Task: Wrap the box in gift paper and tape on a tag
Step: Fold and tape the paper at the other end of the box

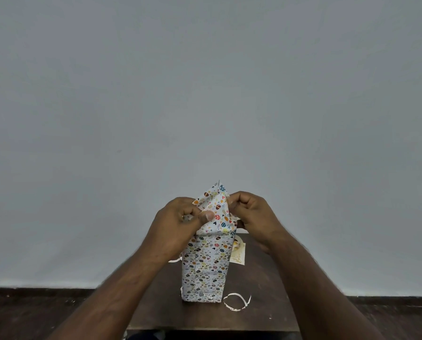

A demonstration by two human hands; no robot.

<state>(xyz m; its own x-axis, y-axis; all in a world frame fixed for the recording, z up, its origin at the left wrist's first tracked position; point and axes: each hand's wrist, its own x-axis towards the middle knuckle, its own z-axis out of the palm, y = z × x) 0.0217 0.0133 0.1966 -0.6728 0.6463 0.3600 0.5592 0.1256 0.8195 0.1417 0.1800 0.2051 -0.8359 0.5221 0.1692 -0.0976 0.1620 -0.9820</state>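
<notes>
Both hands, the left hand (pixel 180 218) and right hand (pixel 250 213), pinch the paper (pixel 216 212) flap atop the box (pixel 205 268); next, I think, fold it flat and tape it.

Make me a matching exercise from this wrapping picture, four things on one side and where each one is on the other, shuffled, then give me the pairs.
Things
1. wrapped box
2. paper flap
3. ribbon loop
4. tag card

Places
A. lying flat on the table, right of the box, behind it
B. pinched between left hand and right hand
C. standing on end on the dark table
D. curled on the table by the box's near right corner

Pairs: 1-C, 2-B, 3-D, 4-A
</notes>
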